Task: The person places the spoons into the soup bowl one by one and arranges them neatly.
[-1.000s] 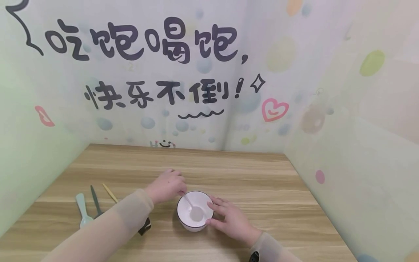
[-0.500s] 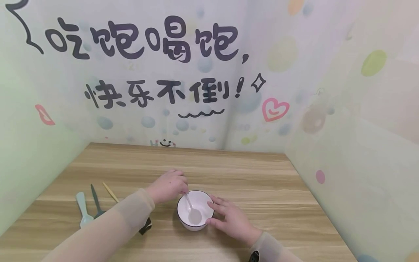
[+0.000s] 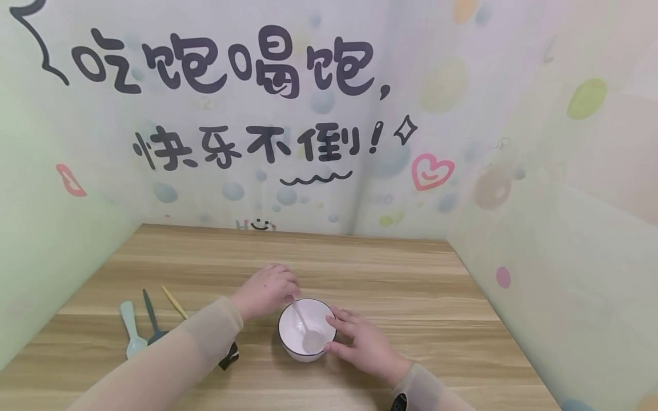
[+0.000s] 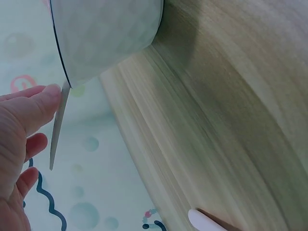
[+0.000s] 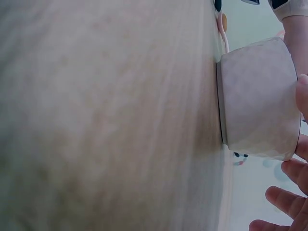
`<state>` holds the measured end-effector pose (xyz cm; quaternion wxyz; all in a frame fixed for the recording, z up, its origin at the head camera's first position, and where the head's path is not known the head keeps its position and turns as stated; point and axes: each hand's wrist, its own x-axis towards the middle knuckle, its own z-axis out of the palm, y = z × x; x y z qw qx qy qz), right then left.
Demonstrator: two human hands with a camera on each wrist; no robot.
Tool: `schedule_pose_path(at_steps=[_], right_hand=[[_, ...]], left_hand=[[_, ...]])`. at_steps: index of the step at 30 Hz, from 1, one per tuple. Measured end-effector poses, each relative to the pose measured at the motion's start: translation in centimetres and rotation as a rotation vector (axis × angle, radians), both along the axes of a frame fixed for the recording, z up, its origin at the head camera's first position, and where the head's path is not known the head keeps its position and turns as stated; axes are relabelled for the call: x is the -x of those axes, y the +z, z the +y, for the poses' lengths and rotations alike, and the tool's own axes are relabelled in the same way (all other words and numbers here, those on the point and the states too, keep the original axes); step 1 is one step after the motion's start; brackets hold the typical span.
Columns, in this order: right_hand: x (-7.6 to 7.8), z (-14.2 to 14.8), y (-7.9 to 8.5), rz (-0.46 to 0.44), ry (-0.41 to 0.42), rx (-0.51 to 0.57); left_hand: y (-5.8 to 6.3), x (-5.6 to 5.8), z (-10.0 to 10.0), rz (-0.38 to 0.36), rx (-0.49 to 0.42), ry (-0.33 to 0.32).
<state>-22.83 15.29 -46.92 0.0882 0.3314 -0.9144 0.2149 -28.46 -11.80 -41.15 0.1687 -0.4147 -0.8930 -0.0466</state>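
A white bowl [image 3: 306, 330] with a dark rim stands on the wooden table [image 3: 401, 285], near its front. A white spoon [image 3: 304, 328] leans inside it. My left hand [image 3: 267, 290] pinches the spoon's handle at the bowl's far left rim. In the left wrist view the handle [image 4: 58, 125] sticks out past the bowl [image 4: 106, 38], with a fingertip [image 4: 41, 103] against it. My right hand [image 3: 360, 342] holds the bowl's right side, fingers along the rim and thumb lower down. The right wrist view shows the bowl [image 5: 257, 96] with fingers [image 5: 288, 202] beside it.
Three utensils lie at the table's left: a light blue spoon [image 3: 131, 334], a dark green one [image 3: 152, 319] and a thin yellow one [image 3: 173, 302]. Decorated walls [image 3: 257, 142] close the table in at the back, left and right.
The spoon has swept a little inside the bowl, its scoop now nearer the right wall. My left hand shifted slightly right with it. The right hand and bowl have stayed put.
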Motion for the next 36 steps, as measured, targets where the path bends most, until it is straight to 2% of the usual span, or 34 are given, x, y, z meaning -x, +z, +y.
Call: schedule_pose_path(at_steps=[5, 10, 16, 23, 29, 36], right_hand=[[0.0, 0.0, 0.0, -0.005, 0.002, 0.000], [0.0, 0.0, 0.0, -0.009, -0.001, 0.000], [-0.1, 0.0, 0.1, -0.027, -0.002, 0.002], [-0.2, 0.1, 0.1, -0.028, -0.004, 0.006], [-0.2, 0.1, 0.0, -0.032, -0.014, 0.008], [-0.3, 0.1, 0.0, -0.040, -0.017, 0.009]], left_hand=[[0.1, 0.0, -0.5, 0.024, -0.074, -0.015], [0.3, -0.1, -1.0, -0.006, -0.170, -0.003], [0.4, -0.4, -1.8, -0.092, -0.282, 0.098], [0.3, -0.8, -3.1, -0.160, -0.412, 0.169], [0.1, -1.2, -4.0, -0.218, -0.473, 0.227], [-0.3, -1.8, -5.3, -0.238, -0.518, 0.279]])
